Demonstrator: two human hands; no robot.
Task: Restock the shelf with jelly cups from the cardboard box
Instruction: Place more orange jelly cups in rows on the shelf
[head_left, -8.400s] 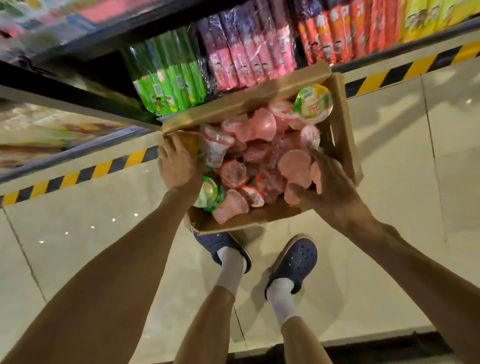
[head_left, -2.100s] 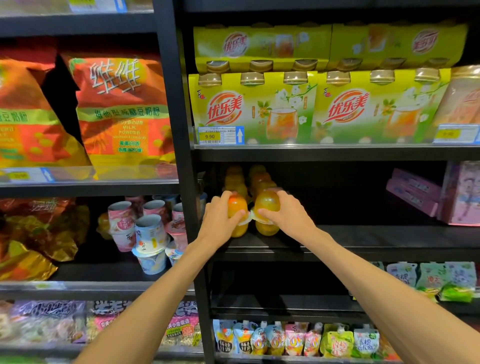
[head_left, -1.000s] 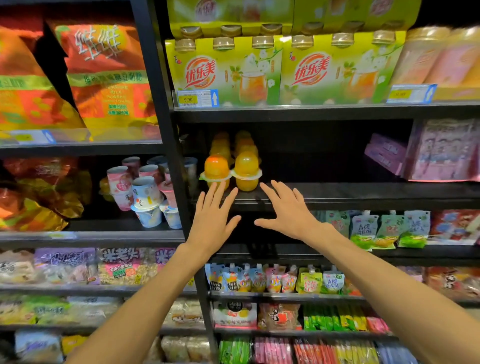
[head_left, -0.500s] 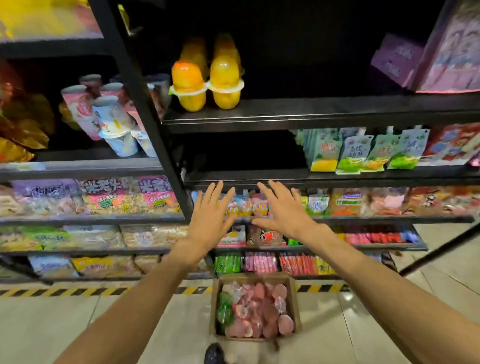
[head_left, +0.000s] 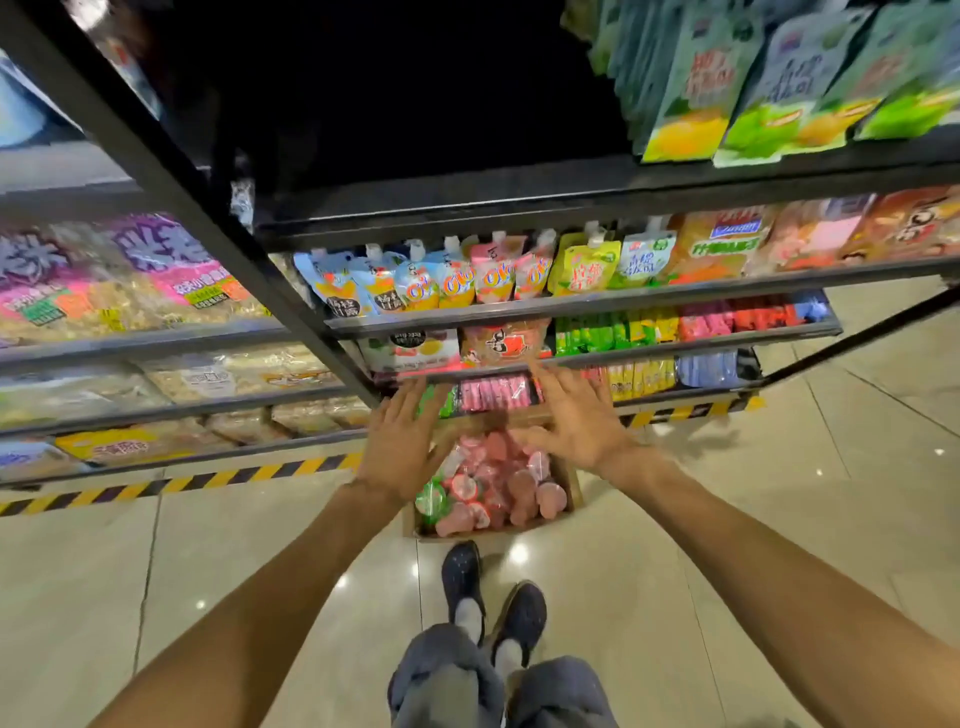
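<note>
Bare skin, nothing held: left hand (head_left: 400, 447) and right hand (head_left: 576, 423) both spread flat, fingers splayed, palms down. They hang above the cardboard box (head_left: 569, 480), which sits on the floor (head_left: 779, 493) straight below and slightly toward the person from the fingertips. Box is just in front of the person's shoes (head_left: 462, 571), pushed up near the base of the shelf (head_left: 597, 299). Its long axis looks to run left-right across the view, though the hands cover the far rim, so hard to be sure.

Jelly cups (head_left: 498, 483) fill the box in a loose heap, mostly pink, one green at the left edge. No common orientation; some on their sides, some lid up.

Left hand overlaps the box's left edge, right hand its far right corner. Neither clearly nearer; likely a two-handed grab, straight down.

Floor is glossy pale tile with glare spots. Yellow-black hazard stripe (head_left: 208, 480) runs along the shelf foot. Lower shelf tiers packed with pouches and snack bags; upper bay in view dark, contents not visible.
</note>
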